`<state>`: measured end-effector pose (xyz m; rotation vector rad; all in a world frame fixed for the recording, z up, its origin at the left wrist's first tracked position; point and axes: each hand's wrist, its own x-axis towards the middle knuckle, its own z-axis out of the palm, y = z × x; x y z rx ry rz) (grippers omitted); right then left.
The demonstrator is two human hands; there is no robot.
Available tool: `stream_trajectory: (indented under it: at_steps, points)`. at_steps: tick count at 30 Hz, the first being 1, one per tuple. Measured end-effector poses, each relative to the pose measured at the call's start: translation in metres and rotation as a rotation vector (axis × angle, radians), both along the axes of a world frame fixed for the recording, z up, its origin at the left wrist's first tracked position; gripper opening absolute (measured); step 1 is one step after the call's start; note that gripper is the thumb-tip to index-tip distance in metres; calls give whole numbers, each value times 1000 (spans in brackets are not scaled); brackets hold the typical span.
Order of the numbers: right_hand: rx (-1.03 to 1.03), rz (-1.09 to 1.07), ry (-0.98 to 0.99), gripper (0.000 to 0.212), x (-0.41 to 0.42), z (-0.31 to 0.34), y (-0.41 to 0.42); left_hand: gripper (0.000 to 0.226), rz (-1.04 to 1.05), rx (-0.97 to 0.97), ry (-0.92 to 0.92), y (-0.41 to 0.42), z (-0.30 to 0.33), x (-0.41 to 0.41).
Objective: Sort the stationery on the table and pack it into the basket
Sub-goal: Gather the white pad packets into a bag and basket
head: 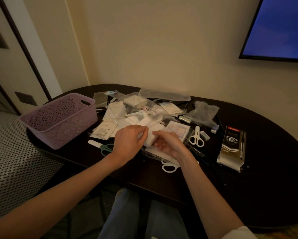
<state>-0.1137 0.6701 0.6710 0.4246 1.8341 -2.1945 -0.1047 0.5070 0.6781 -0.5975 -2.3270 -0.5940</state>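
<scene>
Altogether three scissors (pixel 196 137), one basket (pixel 58 121), both hands (pixel 127 142) holding one eraser (pixel 150 137)

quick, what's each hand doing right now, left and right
Left hand: pinching the top edge of the white packet.
Right hand: curled round the same white packet from below.

You've got a white packet (pixel 150 138) pinched over the messy stationery pile (pixel 141 109); lilac basket (pixel 58 119) sits upright just left.

Both hands (pixel 127 140) (pixel 169 144) on a white packet (pixel 150 138)
</scene>
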Motion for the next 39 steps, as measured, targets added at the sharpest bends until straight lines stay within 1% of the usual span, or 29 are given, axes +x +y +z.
stream_trajectory:
  at_steps: [2,6,9,13,16,24,28,31,35,39]
  points:
    - [-10,26,1,23,1,0,-2,26,4,11,20,-1,1,2]
    - [-80,0,42,15,-1,-1,-3,33,-9,39,47,-4,-2,5]
    - [-157,-8,86,10,-4,-2,-6,31,-16,40,101,-3,-2,10]
    - [-211,58,147,5,-7,1,-11,30,-31,10,130,-2,-3,16]
    - [-194,79,169,6,-10,1,-12,29,-49,21,135,-5,-4,17]
    - [-46,110,199,27,-15,-7,-20,30,-22,59,98,-14,-4,11]
    - [5,100,194,19,-18,-2,-19,30,-75,53,97,-11,-3,12]
    - [-19,58,176,8,-24,3,-19,31,-96,55,72,-10,-3,12]
    - [-50,-12,147,20,-28,1,-25,33,-94,46,16,-11,-6,9]
    - [-75,-22,166,12,-26,-1,-29,33,-110,49,-6,-10,-7,9]
